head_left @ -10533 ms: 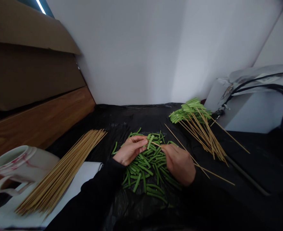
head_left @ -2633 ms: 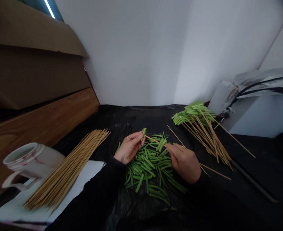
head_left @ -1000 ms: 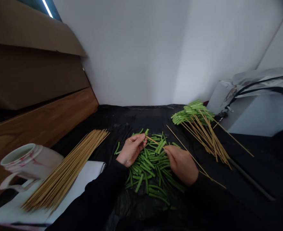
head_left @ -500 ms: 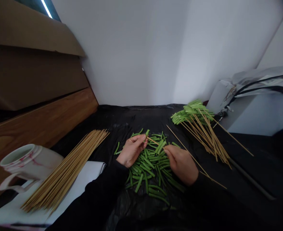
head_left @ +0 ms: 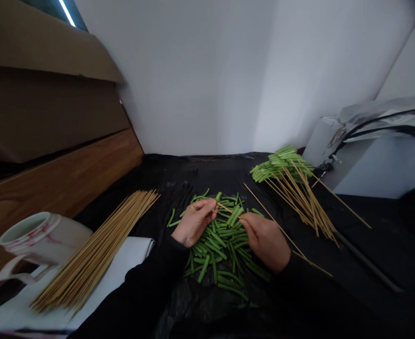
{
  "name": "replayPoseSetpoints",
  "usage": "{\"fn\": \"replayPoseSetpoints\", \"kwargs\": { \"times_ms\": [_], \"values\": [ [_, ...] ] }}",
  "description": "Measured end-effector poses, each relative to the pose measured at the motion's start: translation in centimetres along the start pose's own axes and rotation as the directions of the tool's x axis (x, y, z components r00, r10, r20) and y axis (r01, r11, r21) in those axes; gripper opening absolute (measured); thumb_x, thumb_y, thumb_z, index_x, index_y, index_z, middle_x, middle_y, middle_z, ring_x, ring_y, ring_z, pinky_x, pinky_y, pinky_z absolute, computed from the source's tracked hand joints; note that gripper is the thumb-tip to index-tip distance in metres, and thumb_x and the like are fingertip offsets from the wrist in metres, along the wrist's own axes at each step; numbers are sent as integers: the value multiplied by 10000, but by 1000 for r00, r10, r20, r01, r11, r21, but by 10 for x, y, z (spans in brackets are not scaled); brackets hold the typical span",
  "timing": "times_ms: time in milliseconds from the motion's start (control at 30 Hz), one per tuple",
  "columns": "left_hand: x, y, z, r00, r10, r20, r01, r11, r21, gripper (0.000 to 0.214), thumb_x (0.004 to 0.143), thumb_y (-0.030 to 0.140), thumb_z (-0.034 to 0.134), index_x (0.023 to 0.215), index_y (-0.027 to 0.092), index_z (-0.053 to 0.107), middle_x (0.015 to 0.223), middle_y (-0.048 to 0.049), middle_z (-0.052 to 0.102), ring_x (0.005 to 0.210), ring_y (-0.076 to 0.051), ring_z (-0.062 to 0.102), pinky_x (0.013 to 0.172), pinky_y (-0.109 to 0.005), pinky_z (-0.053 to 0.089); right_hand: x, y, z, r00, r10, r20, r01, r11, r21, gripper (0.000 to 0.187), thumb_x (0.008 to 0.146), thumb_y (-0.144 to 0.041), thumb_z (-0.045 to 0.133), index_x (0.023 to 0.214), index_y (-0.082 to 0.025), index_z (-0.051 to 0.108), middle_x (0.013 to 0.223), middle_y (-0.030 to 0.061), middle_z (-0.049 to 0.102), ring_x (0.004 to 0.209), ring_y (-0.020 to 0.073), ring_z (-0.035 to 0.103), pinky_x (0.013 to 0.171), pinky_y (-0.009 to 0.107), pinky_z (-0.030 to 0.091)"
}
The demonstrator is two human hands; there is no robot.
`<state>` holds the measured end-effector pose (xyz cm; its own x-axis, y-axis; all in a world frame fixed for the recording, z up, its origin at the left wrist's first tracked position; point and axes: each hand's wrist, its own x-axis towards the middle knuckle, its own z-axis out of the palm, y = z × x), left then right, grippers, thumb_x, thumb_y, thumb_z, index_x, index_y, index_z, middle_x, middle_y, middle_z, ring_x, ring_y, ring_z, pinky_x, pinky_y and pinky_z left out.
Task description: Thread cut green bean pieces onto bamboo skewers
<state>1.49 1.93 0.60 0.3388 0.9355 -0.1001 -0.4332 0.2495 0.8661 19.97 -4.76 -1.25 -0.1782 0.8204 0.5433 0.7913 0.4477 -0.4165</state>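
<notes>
Above a pile of cut green beans (head_left: pixel 211 245), my two hands face each other with a thin wooden skewer (head_left: pixel 224 206) between them. My left hand (head_left: pixel 196 220) pinches a short green bean piece (head_left: pixel 218 196) at the skewer's left end. My right hand (head_left: pixel 267 239) is closed round the skewer at its other side, its fingers partly hidden. Close to my right fingertips, a few bean pieces (head_left: pixel 235 216) sit side by side on the skewer. A loose skewer (head_left: pixel 264 207) lies just beyond my right hand.
Skewers loaded with green beans (head_left: pixel 281 164) lie stacked at the back right. A bundle of bare skewers (head_left: pixel 98 249) rests on white paper (head_left: pixel 131 249) at the left, beside a tipped white mug (head_left: pixel 62 238). Black plastic (head_left: pixel 168 172) covers the table; a cardboard box (head_left: pixel 48 108) stands left.
My left hand and the bean piece it pinches have shifted very slightly to the right, along the skewer. My right hand stays nearly in place.
</notes>
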Motion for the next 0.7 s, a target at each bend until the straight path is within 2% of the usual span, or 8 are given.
{"fn": "replayPoseSetpoints", "kwargs": {
  "times_ms": [100, 300, 500, 700],
  "values": [
    [1, -2, 0, 1000, -8, -4, 8, 1000, -9, 191, 657, 252, 796, 760, 112, 717, 745, -20, 645, 678, -68, 555, 679, -196, 442, 0, 0, 1, 1000, -8, 17, 8, 1000, -10, 247, 945, -193, 346, 881, -187, 585, 804, 40, 647, 780, 151, 592, 734, 255, 403],
    [0, -1, 1, 1000, -6, 13, 6, 1000, 5, 178, 671, 260, 785, 748, 115, 716, 736, -18, 636, 668, -66, 543, 664, -189, 435, 1, 1, 1, 998, -33, -56, 28, 996, -88, 260, 939, -182, 348, 851, -179, 592, 798, 55, 644, 765, 159, 587, 733, 267, 397],
    [-3, -4, 6, 999, -24, 45, 22, 999, 41, 188, 655, 276, 795, 738, 127, 717, 755, -28, 645, 689, -85, 551, 675, -212, 434, 3, -4, -2, 999, 10, -41, -11, 1000, -25, 262, 942, -229, 362, 778, -196, 564, 709, 24, 605, 681, 140, 568, 680, 254, 385],
    [-4, -6, 9, 999, -36, 21, 34, 997, 71, 202, 626, 278, 812, 720, 128, 715, 775, -24, 640, 710, -90, 549, 674, -218, 429, 6, -4, 1, 999, 20, -26, -20, 1000, -13, 248, 946, -235, 366, 831, -194, 583, 774, 36, 634, 737, 149, 583, 713, 258, 394]
  ]
}}
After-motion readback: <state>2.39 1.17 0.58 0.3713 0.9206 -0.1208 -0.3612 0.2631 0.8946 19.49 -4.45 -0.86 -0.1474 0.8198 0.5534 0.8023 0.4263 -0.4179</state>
